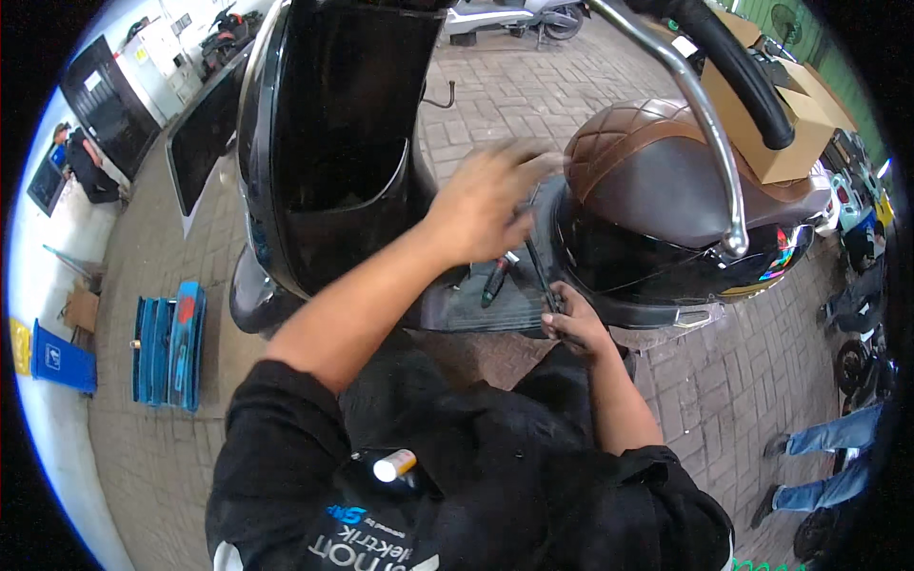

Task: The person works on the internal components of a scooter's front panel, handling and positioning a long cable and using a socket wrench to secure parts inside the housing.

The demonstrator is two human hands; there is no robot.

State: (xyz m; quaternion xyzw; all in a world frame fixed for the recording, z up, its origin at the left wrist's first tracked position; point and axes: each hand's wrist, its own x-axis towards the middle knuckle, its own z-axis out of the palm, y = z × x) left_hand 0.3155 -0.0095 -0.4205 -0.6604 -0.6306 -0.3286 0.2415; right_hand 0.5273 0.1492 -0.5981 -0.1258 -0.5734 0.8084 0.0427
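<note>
Now the right grip [575, 324] curls around a black stick [541, 269] by the footboard [519, 316] edge. The left grip [487, 202] is too blurry to tell. Floor [700, 395] spreads rightward.

Screwdriver [493, 284] on scooter footboard [455, 309], seat [662, 186] to its right, toolbox [169, 350] at left, bin [63, 360] farther left

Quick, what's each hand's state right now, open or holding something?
Left hand: blurred, can't tell whether open or closed.
Right hand: closed on a thin black rod.

Matt ribbed footboard [459, 310], glossy bodywork [647, 268], smooth leather-look seat [666, 186]
</note>
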